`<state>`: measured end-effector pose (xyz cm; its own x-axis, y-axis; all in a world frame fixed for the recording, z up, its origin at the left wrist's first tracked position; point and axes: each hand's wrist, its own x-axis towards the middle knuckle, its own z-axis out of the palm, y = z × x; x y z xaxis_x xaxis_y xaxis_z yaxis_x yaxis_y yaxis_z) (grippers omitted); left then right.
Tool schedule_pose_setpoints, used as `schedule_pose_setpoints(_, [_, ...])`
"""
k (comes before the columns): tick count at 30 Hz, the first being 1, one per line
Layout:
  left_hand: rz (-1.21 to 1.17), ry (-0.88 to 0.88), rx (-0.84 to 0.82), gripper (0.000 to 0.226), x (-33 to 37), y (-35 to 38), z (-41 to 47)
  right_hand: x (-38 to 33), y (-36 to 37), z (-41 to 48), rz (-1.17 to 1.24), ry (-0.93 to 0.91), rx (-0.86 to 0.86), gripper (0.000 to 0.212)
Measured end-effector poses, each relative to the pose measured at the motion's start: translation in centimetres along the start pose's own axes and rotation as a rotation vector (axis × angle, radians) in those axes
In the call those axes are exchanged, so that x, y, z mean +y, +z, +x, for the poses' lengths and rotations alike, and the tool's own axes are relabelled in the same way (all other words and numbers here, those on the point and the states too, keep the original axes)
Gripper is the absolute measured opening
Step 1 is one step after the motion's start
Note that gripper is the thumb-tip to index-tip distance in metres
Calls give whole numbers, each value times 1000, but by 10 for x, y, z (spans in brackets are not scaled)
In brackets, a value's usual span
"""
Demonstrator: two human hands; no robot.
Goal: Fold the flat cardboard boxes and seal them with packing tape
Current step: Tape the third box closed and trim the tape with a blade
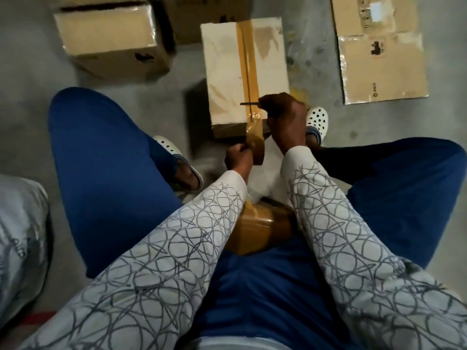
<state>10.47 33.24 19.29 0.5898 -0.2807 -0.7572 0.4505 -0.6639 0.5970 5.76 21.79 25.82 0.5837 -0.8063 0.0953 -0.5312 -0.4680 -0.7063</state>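
A folded cardboard box (227,72) stands on the floor between my feet. A strip of brown packing tape (247,59) runs along its top seam and down over the near edge. My left hand (238,157) grips the brown tape roll (256,150) just below that edge, with the tape stretched from roll to box. My right hand (286,120) holds a thin dark blade (249,104) laid across the tape near the box's near edge.
A taped box (111,39) stands at the back left, another box (204,16) behind it. A flat cardboard sheet (381,49) lies on the floor at the right. A brown taped parcel (257,228) sits between my knees. Grey cloth (20,236) lies at the left.
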Motion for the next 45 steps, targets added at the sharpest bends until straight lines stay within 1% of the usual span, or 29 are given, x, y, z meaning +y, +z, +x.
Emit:
schedule_pose_setpoints(1, [2, -10, 7, 28, 2, -1, -2, 5, 7, 2, -51, -18, -51, 31])
schedule_pose_setpoints(2, [7, -12, 20, 27, 4, -2, -4, 18, 15, -3, -159, 18, -166, 25])
schedule_pose_setpoints(3, [36, -13, 19, 26, 5, -5, -8, 34, 17, -15, -307, 108, -315, 21])
schedule_pose_setpoints(4, [77, -21, 22, 26, 2, -6, -12, 53, 15, -35, -438, 238, -457, 21])
schedule_pose_setpoints(5, [104, -34, 32, 26, 2, -8, -12, 68, 10, -51, -513, 393, -534, 22])
schedule_pose_setpoints(7, [84, -86, 60, 26, -3, -12, -11, 82, -1, -63, -510, 640, -472, 27])
schedule_pose_setpoints(9, [54, -107, 84, 25, -2, -14, -12, 65, -5, -49, -445, 774, -362, 37])
schedule_pose_setpoints(11, [38, -108, 74, 26, 1, -11, -12, 42, -3, -31, -346, 791, -302, 39])
schedule_pose_setpoints(13, [64, -90, 77, 28, 8, -9, -13, 26, 1, -23, -164, 792, -236, 35])
schedule_pose_setpoints(15, [78, -74, 105, 28, 13, -10, -11, 28, 7, -27, 24, 844, -183, 29])
schedule_pose_setpoints(17, [88, -36, 114, 27, 14, -11, -12, 36, 18, -41, 163, 923, -111, 22])
schedule_pose_setpoints(19, [104, 15, 82, 24, 13, -12, -14, 24, 25, -53, 303, 993, -26, 19])
schedule_pose_setpoints(22, [90, 62, 7, 12, 7, -13, -22, -5, 21, -70, 386, 1030, 74, 29])
schedule_pose_setpoints(23, [63, 49, -16, 11, 6, -14, -23, -7, 19, -74, 394, 1042, 102, 28])
schedule_pose_setpoints(25, [-18, 14, -98, 18, 7, -15, -27, -12, 14, -80, 412, 1055, 151, 25])
schedule_pose_setpoints(27, [-65, 17, -191, 18, 12, -13, -32, -8, 13, -85, 432, 1078, 154, 32])
schedule_pose_setpoints(28, [-47, 35, -225, 15, 16, -12, -34, -6, 13, -86, 449, 1098, 157, 36])
schedule_pose_setpoints(29, [30, 89, -233, 12, 21, -11, -33, -2, 13, -86, 483, 1137, 165, 39])
schedule_pose_setpoints(30, [207, 197, -197, 17, 26, -11, -32, 2, 11, -86, 535, 1192, 183, 42])
schedule_pose_setpoints(31, [411, 325, -100, 26, 31, -10, -30, 6, 9, -85, 585, 1246, 201, 46])
schedule_pose_setpoints(32, [577, 474, 50, 32, 35, -11, -26, 8, 6, -84, 631, 1296, 212, 51])
schedule_pose_setpoints(33, [681, 606, 171, 32, 40, -12, -21, 12, 6, -83, 663, 1326, 232, 54])
schedule_pose_setpoints(34, [735, 721, 242, 27, 44, -13, -16, 15, 7, -82, 668, 1352, 254, 55])
schedule_pose_setpoints(35, [793, 809, 258, 24, 48, -12, -6, 19, 9, -80, 669, 1368, 271, 53])
schedule_pose_setpoints(36, [860, 883, 226, 28, 49, -11, 7, 20, 11, -79, 671, 1381, 283, 50])
schedule_pose_setpoints(39, [1133, 1013, 17, 42, 51, -8, 53, 20, 22, -77, 682, 1387, 303, 41])
schedule_pose_setpoints(41, [1166, 1134, -75, 42, 53, -6, 76, 20, 33, -79, 660, 1405, 311, 37])
schedule_pose_setpoints(43, [1103, 1312, -43, 39, 51, -9, 97, 20, 45, -83, 657, 1434, 304, 34])
schedule_pose_setpoints(45, [1094, 1454, -12, 38, 48, -14, 117, 21, 54, -86, 671, 1456, 294, 32])
